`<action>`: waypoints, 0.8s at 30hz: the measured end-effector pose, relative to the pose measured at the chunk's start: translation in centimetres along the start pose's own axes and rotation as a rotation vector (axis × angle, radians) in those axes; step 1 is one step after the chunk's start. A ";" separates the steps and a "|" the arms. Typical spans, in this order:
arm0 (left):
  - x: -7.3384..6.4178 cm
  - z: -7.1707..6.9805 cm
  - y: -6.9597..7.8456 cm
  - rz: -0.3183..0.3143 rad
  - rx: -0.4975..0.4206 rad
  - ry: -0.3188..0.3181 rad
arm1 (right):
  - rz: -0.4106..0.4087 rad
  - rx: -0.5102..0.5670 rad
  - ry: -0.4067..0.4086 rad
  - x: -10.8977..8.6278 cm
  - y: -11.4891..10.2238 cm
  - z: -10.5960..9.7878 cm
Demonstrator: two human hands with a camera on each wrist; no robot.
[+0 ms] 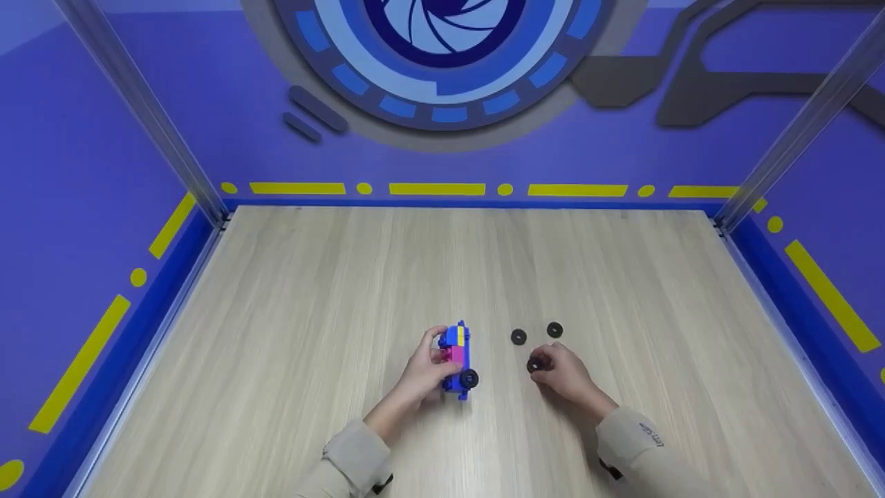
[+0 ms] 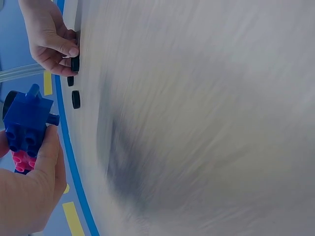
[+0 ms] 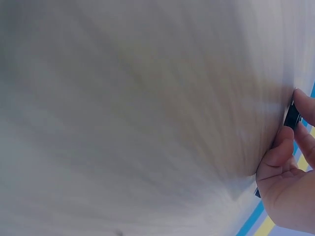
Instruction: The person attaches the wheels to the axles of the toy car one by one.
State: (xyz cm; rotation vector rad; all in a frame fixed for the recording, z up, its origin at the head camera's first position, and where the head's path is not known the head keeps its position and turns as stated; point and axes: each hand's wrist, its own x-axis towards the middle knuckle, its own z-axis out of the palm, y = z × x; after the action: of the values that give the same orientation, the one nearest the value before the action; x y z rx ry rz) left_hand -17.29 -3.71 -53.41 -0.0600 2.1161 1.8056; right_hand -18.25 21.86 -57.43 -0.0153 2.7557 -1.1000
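Observation:
My left hand (image 1: 420, 370) grips a small toy car (image 1: 457, 354) built of blue, pink and yellow blocks, held on its side above the table. One black wheel (image 1: 469, 378) sits on the car's near end, and bare blue axle stubs show in the left wrist view on the car's body (image 2: 29, 120). To the right, my right hand (image 1: 568, 373) pinches a loose black wheel (image 1: 534, 364) between thumb and fingers, right at the tabletop. The right wrist view shows that wheel (image 3: 292, 117) edge-on between the fingertips.
Two more black wheels (image 1: 518, 337) (image 1: 554, 330) lie flat on the wood-grain table (image 1: 346, 277), just beyond my right hand. Blue panels (image 1: 442, 166) with yellow markings stand along the table's back and both sides, joined by metal posts (image 1: 148, 104).

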 end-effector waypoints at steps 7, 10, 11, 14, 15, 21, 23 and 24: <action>-0.1 0.1 0.3 -0.003 0.001 -0.014 | 0.001 0.058 -0.008 0.0 -0.2 -0.4; -0.2 0.1 0.4 -0.010 -0.005 -0.020 | -0.010 0.073 -0.003 0.0 -0.6 -0.6; -0.3 0.2 0.5 -0.012 -0.012 -0.022 | -0.015 0.074 -0.001 0.0 -0.7 -0.7; -0.3 0.2 0.6 -0.015 -0.030 -0.031 | -0.026 0.071 0.006 0.0 -1.0 -1.0; -0.4 0.2 0.6 -0.016 -0.036 -0.033 | -0.032 0.068 0.009 0.0 -1.1 -1.1; -0.3 0.2 0.5 -0.018 -0.031 -0.032 | -0.061 0.056 0.024 0.0 -1.5 -1.4; -0.3 0.2 0.5 -0.015 -0.016 -0.030 | -0.071 0.058 0.027 0.0 -1.6 -1.5; -0.3 0.2 0.6 -0.014 -0.009 -0.029 | -0.075 0.059 0.026 0.1 -1.7 -1.6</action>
State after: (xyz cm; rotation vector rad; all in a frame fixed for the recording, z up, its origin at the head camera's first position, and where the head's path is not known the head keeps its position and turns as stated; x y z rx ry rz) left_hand -17.09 -3.51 -52.81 -0.0509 2.0824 1.7978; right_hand -18.65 21.72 -55.15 -0.0987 2.7647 -1.2090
